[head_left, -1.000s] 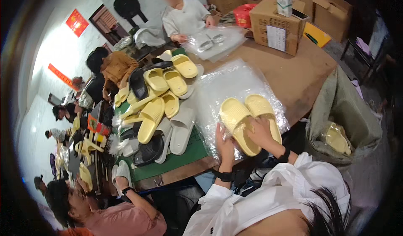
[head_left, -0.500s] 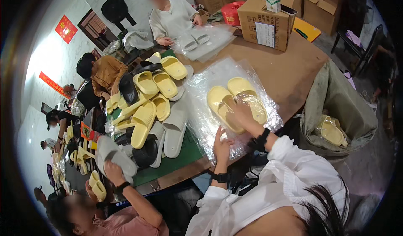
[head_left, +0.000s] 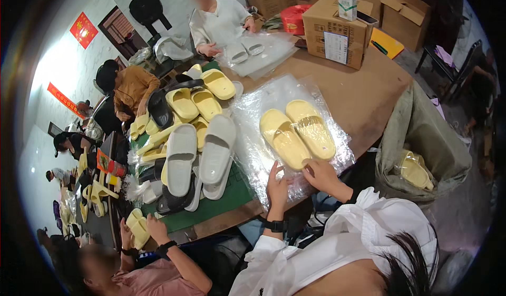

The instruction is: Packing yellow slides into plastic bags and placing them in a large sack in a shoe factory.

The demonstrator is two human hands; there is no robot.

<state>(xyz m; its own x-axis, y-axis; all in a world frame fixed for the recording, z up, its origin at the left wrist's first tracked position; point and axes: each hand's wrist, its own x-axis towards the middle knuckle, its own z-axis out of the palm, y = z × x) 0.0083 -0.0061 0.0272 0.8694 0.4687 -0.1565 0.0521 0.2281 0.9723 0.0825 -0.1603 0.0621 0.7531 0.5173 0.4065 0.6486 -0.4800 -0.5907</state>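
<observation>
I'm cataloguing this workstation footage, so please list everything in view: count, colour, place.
yellow slippers: two, pale yellow, side by side on plastic bags
plastic bags: stack, clear, table centre
slipper pile: many, yellow, grey, black, table left
cardboard box: one, brown, far table end
sack: one, grey-green, floor right, bagged yellow slippers inside
co-workers: three seated around the table, others further left
left hand: on the bags' near edge
right hand: at the slippers' heels
</observation>
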